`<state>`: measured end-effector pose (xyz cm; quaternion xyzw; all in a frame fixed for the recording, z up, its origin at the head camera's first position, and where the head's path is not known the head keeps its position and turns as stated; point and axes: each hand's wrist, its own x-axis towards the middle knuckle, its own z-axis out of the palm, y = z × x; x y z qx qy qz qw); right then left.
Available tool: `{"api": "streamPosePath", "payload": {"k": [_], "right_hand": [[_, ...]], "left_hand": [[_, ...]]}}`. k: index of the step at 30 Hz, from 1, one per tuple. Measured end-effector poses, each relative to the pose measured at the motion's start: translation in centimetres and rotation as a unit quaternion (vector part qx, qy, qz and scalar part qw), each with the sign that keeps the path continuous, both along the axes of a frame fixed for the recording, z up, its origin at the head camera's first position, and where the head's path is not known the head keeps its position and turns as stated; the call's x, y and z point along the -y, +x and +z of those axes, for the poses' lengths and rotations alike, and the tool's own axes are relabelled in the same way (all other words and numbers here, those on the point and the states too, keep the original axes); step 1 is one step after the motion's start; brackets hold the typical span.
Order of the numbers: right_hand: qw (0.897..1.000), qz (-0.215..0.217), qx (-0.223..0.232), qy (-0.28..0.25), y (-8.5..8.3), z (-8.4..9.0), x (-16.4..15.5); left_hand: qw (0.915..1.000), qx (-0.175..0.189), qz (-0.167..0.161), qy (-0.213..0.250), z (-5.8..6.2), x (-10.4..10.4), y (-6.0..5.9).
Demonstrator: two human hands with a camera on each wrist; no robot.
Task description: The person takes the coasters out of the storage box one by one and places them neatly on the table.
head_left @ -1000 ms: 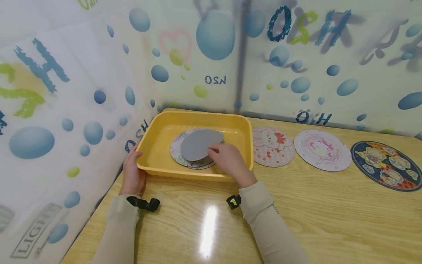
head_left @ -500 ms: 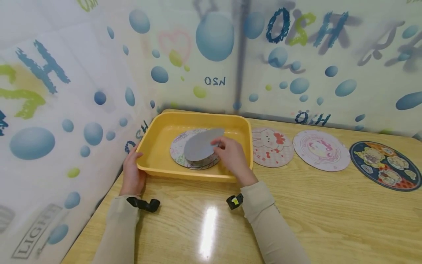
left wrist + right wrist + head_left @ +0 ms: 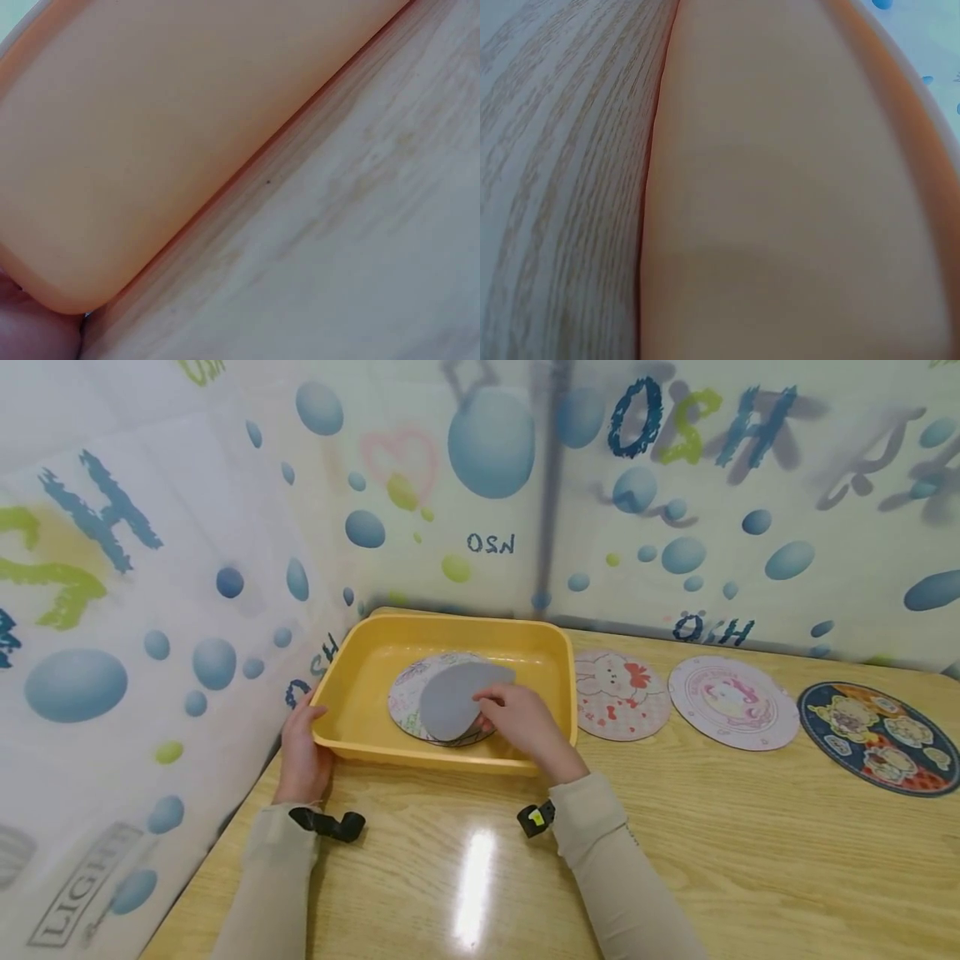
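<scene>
In the head view a yellow tray (image 3: 450,765) stands near the wall corner. My left hand (image 3: 303,756) holds its front left corner, with fingertips at the rim. Reaching over the tray's front right side, my right hand (image 3: 521,718) pinches the right side of a round mat (image 3: 448,700), grey face up. That mat is tilted and bent, above a printed round mat (image 3: 405,702) lying on the tray's floor. What lies beneath the grey one is partly hidden. The left wrist view shows the tray's outer wall (image 3: 165,150); neither the right hand nor the mats appear in the right wrist view.
To the tray's right, in a row on the wooden table (image 3: 420,877), lie a rabbit-print round mat (image 3: 618,693), a pink-and-white one (image 3: 733,702) and a dark one with food pictures (image 3: 877,739). Bubble-printed cloth walls (image 3: 495,577) close off the back and left.
The grey-faced mat's tilt and bend have shifted in my right hand, and its near edge now sits lower. My left hand and the tray have stayed in place.
</scene>
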<state>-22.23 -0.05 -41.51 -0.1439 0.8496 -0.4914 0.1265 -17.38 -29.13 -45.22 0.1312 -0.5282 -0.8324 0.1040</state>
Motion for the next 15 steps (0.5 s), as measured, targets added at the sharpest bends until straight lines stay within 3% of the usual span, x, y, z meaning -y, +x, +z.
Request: {"api": "streamPosePath", "payload": {"k": [8,11,13,15], "right_hand": [[0.992,-0.014,-0.028,0.125,0.39,0.45,0.00],[0.997,-0.045,0.007,0.070,0.22,0.32,-0.14],[0.997,-0.065,0.045,-0.002,0.02,0.23,-0.30],[0.991,-0.085,0.069,-0.079,-0.21,0.17,-0.44]], "left_hand": [[1.0000,0.000,-0.007,0.005,0.14,-0.07,0.10],[0.9999,0.000,-0.008,0.011,0.19,-0.10,0.11],[0.9999,0.000,-0.007,0.013,0.20,-0.09,0.10],[0.9998,-0.003,-0.006,0.019,0.19,-0.06,0.07]]}}
